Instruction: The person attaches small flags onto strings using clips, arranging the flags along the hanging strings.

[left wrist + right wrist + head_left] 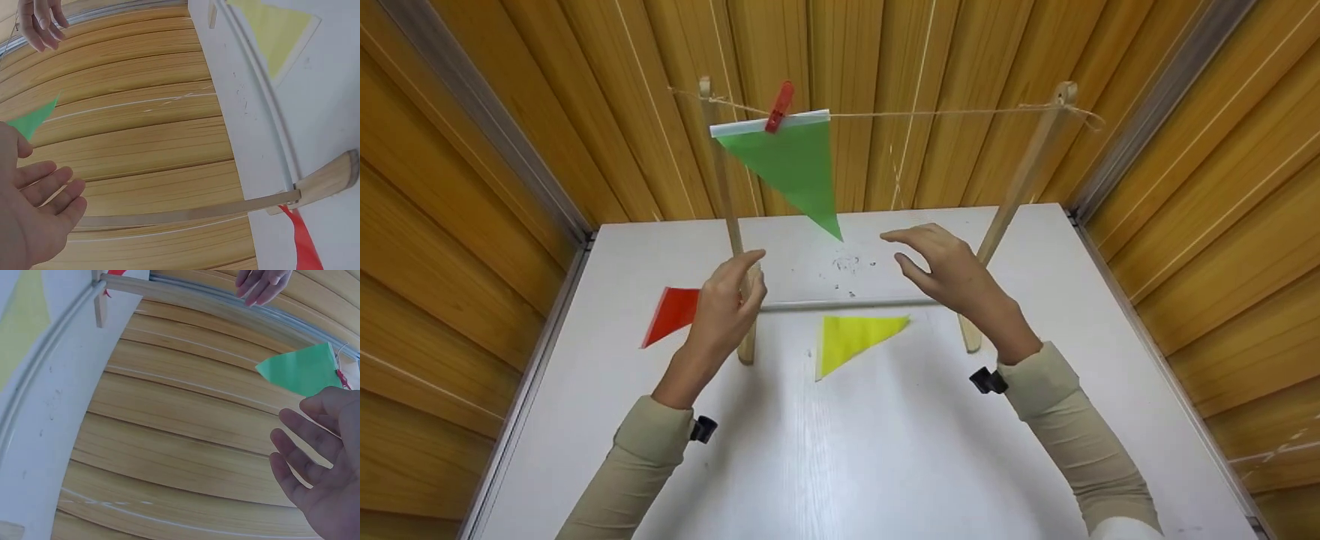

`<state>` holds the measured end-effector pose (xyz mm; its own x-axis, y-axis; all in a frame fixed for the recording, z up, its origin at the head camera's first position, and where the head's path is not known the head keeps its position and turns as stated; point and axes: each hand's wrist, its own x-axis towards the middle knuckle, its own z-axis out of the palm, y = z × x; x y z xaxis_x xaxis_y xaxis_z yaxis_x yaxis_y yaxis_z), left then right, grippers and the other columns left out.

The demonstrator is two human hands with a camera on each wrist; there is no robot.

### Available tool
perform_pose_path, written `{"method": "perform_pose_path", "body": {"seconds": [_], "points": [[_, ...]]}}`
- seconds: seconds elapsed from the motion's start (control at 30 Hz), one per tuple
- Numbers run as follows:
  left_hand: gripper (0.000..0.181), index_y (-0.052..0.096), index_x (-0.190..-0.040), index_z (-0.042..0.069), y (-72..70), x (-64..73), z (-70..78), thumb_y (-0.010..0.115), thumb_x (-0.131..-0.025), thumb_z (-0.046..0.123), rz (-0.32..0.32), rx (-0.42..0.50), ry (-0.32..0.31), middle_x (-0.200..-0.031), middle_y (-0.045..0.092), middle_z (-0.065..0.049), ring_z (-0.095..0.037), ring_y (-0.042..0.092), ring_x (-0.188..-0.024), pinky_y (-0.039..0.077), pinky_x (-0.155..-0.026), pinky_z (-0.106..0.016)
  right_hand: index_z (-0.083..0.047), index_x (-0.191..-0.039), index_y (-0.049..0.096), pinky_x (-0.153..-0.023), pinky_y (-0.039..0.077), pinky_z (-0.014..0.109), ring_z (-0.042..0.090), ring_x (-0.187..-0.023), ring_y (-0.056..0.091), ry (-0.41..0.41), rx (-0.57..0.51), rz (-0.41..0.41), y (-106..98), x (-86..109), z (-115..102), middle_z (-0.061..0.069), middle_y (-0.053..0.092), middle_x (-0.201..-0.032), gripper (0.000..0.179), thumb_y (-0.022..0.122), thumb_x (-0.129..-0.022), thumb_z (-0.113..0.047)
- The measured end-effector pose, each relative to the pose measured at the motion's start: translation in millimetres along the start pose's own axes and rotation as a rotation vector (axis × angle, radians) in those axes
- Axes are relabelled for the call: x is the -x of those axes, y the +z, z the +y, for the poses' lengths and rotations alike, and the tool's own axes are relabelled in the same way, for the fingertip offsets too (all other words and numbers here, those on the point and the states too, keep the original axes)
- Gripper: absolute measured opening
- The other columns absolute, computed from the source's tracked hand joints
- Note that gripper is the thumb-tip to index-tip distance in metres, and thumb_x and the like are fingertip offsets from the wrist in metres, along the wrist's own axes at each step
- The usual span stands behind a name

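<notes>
A green pennant hangs from a string, its white top edge held there by a red clothespin. Below and left of it, my left hand is in the air with loosely bent fingers, holding nothing. In the head view it covers part of the left wooden post and of a red pennant. My right hand, also holding nothing, hovers right of the green pennant's tip, near the right post. A yellow pennant lies flat on the table between the two posts.
The posts stand on a white table, joined low down by a thin white rod. Wood-patterned panels enclose the back and both sides. Loose string ends dangle by the post tops.
</notes>
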<state>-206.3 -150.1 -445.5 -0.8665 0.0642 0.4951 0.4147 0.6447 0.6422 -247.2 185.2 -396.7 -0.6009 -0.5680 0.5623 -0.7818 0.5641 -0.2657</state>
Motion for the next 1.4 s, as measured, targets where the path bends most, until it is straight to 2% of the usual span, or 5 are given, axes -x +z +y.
{"method": "perform_pose_path", "body": {"seconds": [0.2,0.33,0.67,1.0,1.4], "points": [[0.037,0.063,-0.136,0.008,16.2,20.4,-1.9,0.061,-0.1,0.018,-0.045,-0.085,0.008,-0.139,0.063,-0.012,-0.032,0.057,-0.132,0.049,-0.105,-0.048,-0.008,-0.13,0.067,-0.098,0.054,0.041,0.025,-0.12,0.062,0.107,-0.012,-0.008,-3.8,22.8,14.9,0.006,0.071,-0.125,0.031,0.065,-0.099,-0.006],[0.039,0.062,-0.138,0.008,27.2,28.9,-1.1,0.062,-0.1,0.017,-0.075,-0.14,0.049,-0.138,0.063,-0.011,-0.029,0.059,-0.129,0.051,-0.103,-0.043,-0.008,-0.128,0.069,-0.096,0.054,0.043,0.025,-0.118,0.063,0.175,-0.018,0.012,-8.6,37.6,25.3,0.007,0.071,-0.125,0.03,0.064,-0.099,-0.006],[0.038,0.063,-0.136,0.006,52.8,34.7,-2.5,0.064,-0.098,0.015,-0.07,-0.18,0.083,-0.136,0.064,-0.01,-0.027,0.06,-0.127,0.051,-0.103,-0.041,-0.006,-0.125,0.07,-0.09,0.057,0.048,0.031,-0.113,0.066,0.289,0.014,0.059,-18.0,72.0,49.6,0.013,0.071,-0.12,0.029,0.068,-0.096,-0.003],[0.04,0.063,-0.138,0.009,77.3,47.4,-7.9,0.063,-0.099,0.019,-0.057,-0.129,-0.034,-0.139,0.063,-0.009,-0.027,0.058,-0.13,0.048,-0.106,-0.041,-0.007,-0.128,0.068,-0.096,0.053,0.054,0.034,-0.113,0.064,0.437,0.011,0.012,-16.5,107.4,69.1,0.015,0.071,-0.122,0.031,0.065,-0.098,-0.003],[0.043,0.059,-0.141,0.012,93.6,57.5,-19.7,0.063,-0.1,0.021,-0.066,-0.143,-0.097,-0.141,0.061,-0.007,-0.024,0.056,-0.132,0.048,-0.106,-0.039,-0.004,-0.122,0.07,-0.092,0.053,0.059,0.04,-0.112,0.064,0.545,0.005,-0.017,-16.9,130.8,82.1,0.019,0.07,-0.119,0.025,0.062,-0.099,-0.002]]}}
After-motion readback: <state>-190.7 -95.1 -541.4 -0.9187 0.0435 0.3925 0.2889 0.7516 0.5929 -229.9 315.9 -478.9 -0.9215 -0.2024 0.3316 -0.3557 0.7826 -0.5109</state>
